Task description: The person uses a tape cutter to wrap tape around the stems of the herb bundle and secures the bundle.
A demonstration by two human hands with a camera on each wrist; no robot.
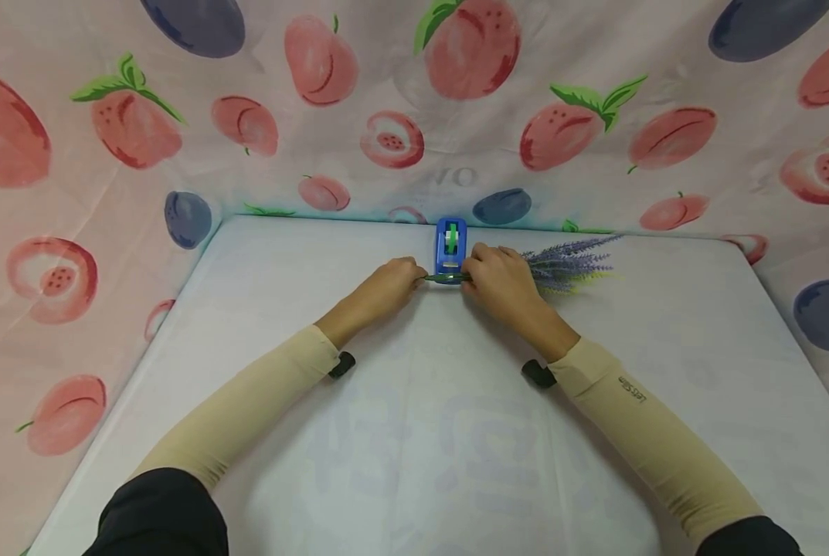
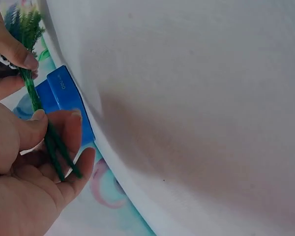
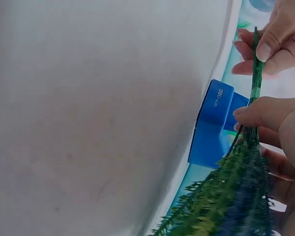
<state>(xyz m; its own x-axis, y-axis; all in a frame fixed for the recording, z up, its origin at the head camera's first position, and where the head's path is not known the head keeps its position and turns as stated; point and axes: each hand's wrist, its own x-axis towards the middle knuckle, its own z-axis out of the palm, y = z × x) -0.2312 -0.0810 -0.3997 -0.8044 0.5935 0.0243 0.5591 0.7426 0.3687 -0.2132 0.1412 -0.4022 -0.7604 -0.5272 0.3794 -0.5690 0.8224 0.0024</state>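
Observation:
A bunch of artificial lavender [image 1: 570, 264] with green stems lies level between my two hands, its purple heads to the right. My left hand [image 1: 389, 287] pinches the stems [image 2: 33, 96] near their cut ends, thumb against fingers. Closer to the heads, my right hand [image 1: 506, 284] grips the same bunch between thumb and fingers. In the right wrist view a glossy band [image 3: 255, 92] shows on the stems between the hands. Directly behind them stands a blue tape dispenser [image 1: 450, 264] with a green core, and the stems cross over its near end in the head view.
The white table [image 1: 400, 432] reaches from the person to a fruit-print cloth [image 1: 247, 177] hanging at the back and sides. The dispenser stands close to the table's far edge. Dark wrist cameras [image 1: 539, 374] sit under both forearms.

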